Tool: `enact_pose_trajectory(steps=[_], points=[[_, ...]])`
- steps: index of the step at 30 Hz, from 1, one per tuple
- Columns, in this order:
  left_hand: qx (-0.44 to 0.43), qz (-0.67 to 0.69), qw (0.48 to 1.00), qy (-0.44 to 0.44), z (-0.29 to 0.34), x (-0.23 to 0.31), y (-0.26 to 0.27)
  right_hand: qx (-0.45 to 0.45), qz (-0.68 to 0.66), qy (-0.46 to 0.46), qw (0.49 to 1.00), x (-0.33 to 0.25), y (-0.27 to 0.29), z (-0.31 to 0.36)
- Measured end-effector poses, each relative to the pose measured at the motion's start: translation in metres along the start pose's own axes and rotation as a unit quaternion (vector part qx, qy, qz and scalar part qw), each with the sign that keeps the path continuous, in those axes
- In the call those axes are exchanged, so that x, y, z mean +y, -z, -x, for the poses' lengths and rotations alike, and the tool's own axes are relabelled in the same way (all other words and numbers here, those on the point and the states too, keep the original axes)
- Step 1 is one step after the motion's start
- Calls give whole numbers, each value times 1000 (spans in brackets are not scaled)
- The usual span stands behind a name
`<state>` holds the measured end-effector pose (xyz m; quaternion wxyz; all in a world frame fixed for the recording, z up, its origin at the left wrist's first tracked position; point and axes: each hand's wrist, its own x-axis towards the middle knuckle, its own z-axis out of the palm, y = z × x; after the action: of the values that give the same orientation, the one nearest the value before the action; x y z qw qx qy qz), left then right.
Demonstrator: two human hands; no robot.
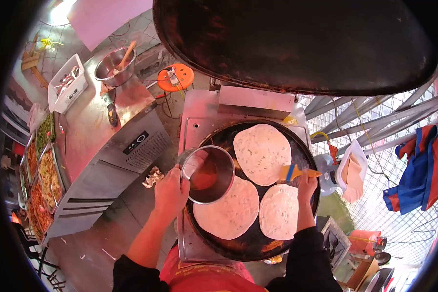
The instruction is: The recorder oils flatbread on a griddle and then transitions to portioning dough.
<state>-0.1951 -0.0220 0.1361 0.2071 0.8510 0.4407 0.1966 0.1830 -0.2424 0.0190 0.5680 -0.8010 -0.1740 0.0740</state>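
My left hand [173,189] grips a metal pot [224,168] by its side and holds it over the left part of a round black griddle [243,250]. Reddish liquid appears to lie in the bottom of the pot. In my right hand [306,186] is a pastry brush [299,173] with a wooden handle and a blue band; its bristles touch or hover just above the right edge of the upper flatbread [263,151]. Two more pale, green-flecked flatbreads lie nearer me: a left one [228,211], partly hidden by the pot, and a right one [280,209].
The griddle's dark raised lid [297,44] fills the top right. On the left, a metal counter [78,146] bears a steel bowl [113,65], a scraper [111,109], a white bin [68,82] and trays of fillings [48,177]. An orange stool [182,75] stands behind.
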Motion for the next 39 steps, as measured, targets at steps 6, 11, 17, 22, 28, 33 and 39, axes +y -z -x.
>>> enact_pose_trajectory(steps=[6,11,17,22,28,33,39], points=[[-4,1,1000,10,6,2,-4,-45,-205,-73,975,-45,-95,-21],[-9,-2,1000,10,6,4,3,137,-13,66,988,37,-30,-102],[-9,22,999,37,6,-8,8,-49,302,420,854,-39,-138,-83],[2,-2,997,72,18,-21,28,-197,160,442,860,-107,-213,18],[52,40,988,141,45,-62,62,-245,-168,140,945,-219,-156,123],[45,59,980,186,63,-100,87,-432,-140,35,890,-232,-215,214],[88,72,971,209,97,-152,111,-433,-43,103,894,-239,-243,253]])
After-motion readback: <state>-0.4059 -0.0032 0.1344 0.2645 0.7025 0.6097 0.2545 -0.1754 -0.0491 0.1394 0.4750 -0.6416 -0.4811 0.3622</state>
